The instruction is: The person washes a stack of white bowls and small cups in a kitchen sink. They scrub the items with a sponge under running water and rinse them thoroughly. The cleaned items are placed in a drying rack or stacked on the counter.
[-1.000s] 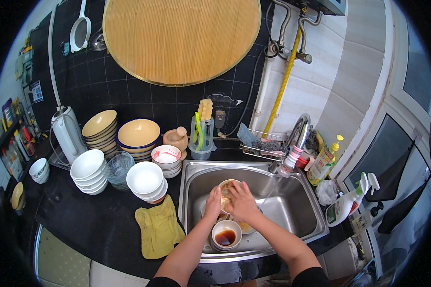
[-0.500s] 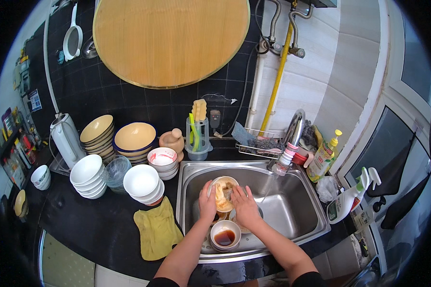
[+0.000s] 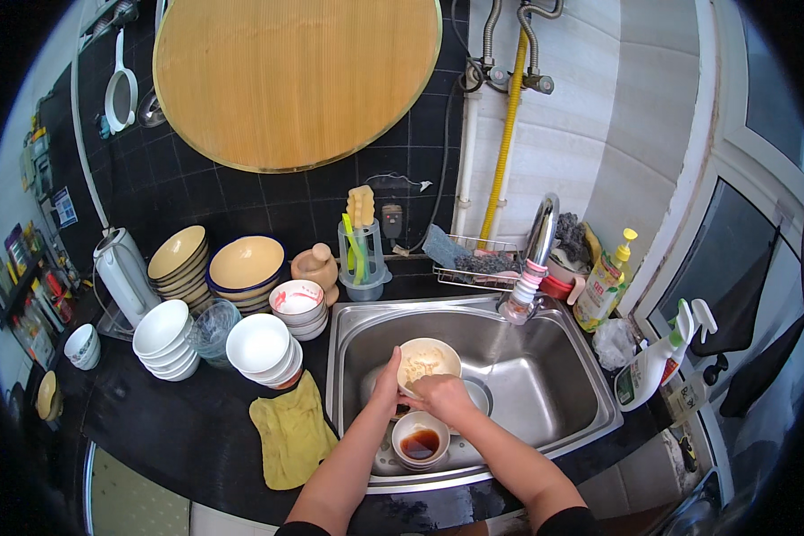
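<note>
Over the left part of the steel sink (image 3: 545, 439), my left hand (image 3: 389, 382) holds a cream bowl (image 3: 431, 359) by its left side. The bowl is tilted, and pale food residue clings to its inside. My right hand (image 3: 443, 398) is curled in at the bowl's near rim, its fingers closed; what they grip, if anything, is hidden. Right below my hands a small white bowl (image 3: 419, 440) with reddish-brown liquid sits on top of another in the sink. Another dish (image 3: 481, 395) is partly covered by the held bowl and my right hand.
Stacked white bowls (image 3: 259, 343), a yellow-green cloth (image 3: 293, 431) and cream bowls (image 3: 247, 261) sit on the counter at left. The faucet (image 3: 538, 250) rises behind the sink beside a wire rack (image 3: 475, 268). A soap bottle (image 3: 602, 284) and a spray bottle (image 3: 645, 366) stand at right.
The bowl has turned from nearly upright on edge to facing up more. My right hand has gone from lying flat with fingers stretched to curled at the near rim. The view has shifted slightly.
</note>
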Motion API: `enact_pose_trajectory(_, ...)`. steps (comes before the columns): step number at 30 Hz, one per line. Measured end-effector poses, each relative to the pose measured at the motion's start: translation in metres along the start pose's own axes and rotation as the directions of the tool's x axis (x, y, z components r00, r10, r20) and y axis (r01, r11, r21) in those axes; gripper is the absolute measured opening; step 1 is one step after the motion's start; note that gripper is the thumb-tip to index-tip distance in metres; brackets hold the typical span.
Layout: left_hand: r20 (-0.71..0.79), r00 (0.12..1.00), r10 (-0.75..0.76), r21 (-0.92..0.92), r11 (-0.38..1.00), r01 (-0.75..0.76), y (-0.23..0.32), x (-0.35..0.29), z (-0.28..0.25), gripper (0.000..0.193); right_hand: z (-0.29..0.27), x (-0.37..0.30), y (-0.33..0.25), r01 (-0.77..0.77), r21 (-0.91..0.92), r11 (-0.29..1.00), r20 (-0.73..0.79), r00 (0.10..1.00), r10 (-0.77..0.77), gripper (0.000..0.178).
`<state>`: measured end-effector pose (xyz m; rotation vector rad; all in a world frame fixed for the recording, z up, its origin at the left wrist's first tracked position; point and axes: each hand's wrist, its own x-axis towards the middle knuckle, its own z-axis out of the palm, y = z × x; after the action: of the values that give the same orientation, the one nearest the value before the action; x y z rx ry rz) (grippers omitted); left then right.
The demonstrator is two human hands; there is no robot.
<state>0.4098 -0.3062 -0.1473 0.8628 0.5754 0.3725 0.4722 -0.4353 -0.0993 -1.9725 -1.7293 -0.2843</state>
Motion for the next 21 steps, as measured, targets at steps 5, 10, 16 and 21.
enact_pose_trajectory(5,0.104,0.988,-0.114,0.185,0.978,0.094,0.005,-0.012,0.010,0.073,0.008,-0.002,0.017,-0.483,0.696,0.531,0.029,0.758,0.652,0.033)
enact_pose_trajectory(10,0.283,0.955,-0.089,0.095,0.993,0.064,-0.008,-0.001,0.006,0.058,0.000,0.002,0.047,-0.174,0.951,-0.254,0.308,0.564,0.767,0.050)
enact_pose_trajectory(16,0.472,0.879,-0.067,-0.038,0.995,0.097,0.005,-0.019,0.015,0.037,-0.001,-0.005,0.066,-0.051,0.816,-0.576,0.488,0.595,0.638,0.057)
enact_pose_trajectory(21,0.460,0.877,0.138,-0.257,0.966,-0.017,0.009,-0.030,0.023,0.039,0.035,-0.014,0.078,-0.213,0.844,-0.493,0.534,0.427,0.729,0.045)
